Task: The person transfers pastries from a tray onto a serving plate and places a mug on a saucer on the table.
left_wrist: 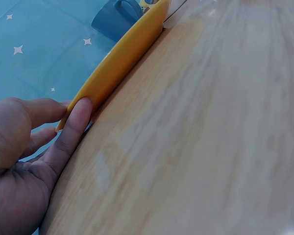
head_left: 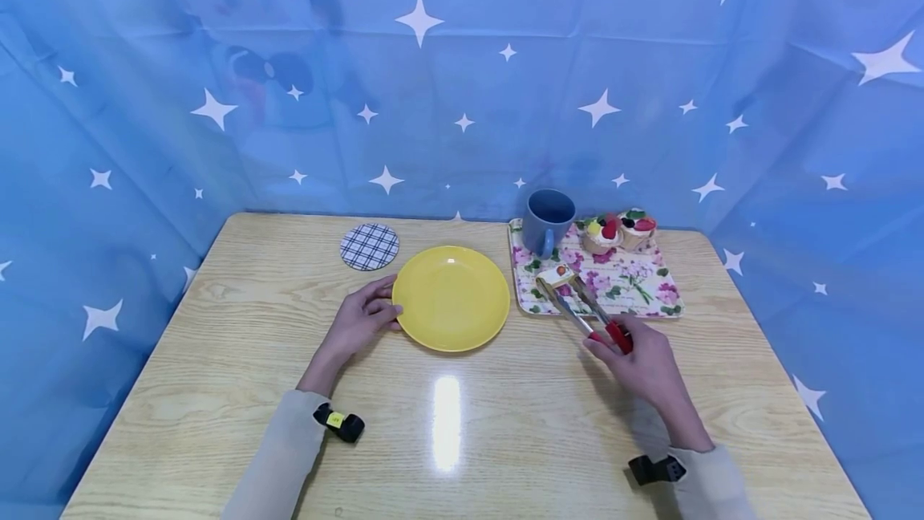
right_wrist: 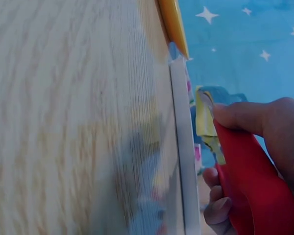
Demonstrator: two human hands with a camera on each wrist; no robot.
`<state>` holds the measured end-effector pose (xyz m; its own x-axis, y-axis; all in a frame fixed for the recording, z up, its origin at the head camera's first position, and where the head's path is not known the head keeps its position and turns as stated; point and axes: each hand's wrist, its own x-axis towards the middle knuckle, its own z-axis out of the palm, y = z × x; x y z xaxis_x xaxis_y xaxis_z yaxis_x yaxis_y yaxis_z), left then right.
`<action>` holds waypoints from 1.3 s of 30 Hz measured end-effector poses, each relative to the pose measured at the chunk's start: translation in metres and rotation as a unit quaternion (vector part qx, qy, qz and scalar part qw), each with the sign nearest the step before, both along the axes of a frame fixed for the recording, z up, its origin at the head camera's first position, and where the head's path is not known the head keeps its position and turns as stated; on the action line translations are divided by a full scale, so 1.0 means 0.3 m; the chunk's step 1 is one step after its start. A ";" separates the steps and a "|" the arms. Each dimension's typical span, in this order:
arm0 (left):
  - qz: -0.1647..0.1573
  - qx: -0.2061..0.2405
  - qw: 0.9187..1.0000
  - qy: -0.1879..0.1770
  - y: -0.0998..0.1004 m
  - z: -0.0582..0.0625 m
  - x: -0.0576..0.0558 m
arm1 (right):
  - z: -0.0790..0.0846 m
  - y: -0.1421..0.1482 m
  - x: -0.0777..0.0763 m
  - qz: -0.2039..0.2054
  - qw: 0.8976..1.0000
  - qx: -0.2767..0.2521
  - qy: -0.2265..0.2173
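Observation:
At the left rim of a yellow plate [head_left: 452, 299], my left hand [head_left: 363, 318] pinches the edge between thumb and fingers; the left wrist view shows the plate [left_wrist: 118, 58] from the side, lying on the table. My right hand [head_left: 645, 355] grips red-handled tongs [head_left: 618, 335], whose metal arms reach over a floral tray [head_left: 642, 287]. Between the tong tips is a small pale cake slice [head_left: 556, 274] with an orange dot on top. Seen from the right wrist, the red tong handles [right_wrist: 247, 181] lie in my hand and the slice [right_wrist: 204, 115] looks yellowish.
A blue mug [head_left: 540, 235] stands on the tray's back left corner. Beside it sit two fruit-topped cupcakes [head_left: 601, 235]. A round checked coaster [head_left: 369, 246] lies behind my left hand. A blue star-patterned curtain [head_left: 462, 79] hangs behind the wooden table [head_left: 361, 440].

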<state>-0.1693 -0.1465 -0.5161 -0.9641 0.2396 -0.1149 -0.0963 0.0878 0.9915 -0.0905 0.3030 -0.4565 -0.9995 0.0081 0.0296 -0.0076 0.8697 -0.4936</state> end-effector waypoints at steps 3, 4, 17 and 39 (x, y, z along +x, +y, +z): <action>0.002 0.001 1.000 -0.003 -0.001 0.005 -0.002 | 0.002 -0.009 -0.004 0.003 1.000 0.001 0.010; 0.003 0.000 1.000 -0.003 -0.001 0.006 -0.003 | 0.003 -0.012 -0.005 0.004 1.000 0.001 0.010; 0.008 -0.002 1.000 -0.009 0.002 0.007 -0.005 | 0.012 -0.062 -0.012 0.010 1.000 -0.003 0.006; 0.009 -0.009 1.000 -0.012 0.001 0.009 0.000 | 0.004 -0.144 -0.038 0.033 0.999 -0.008 0.007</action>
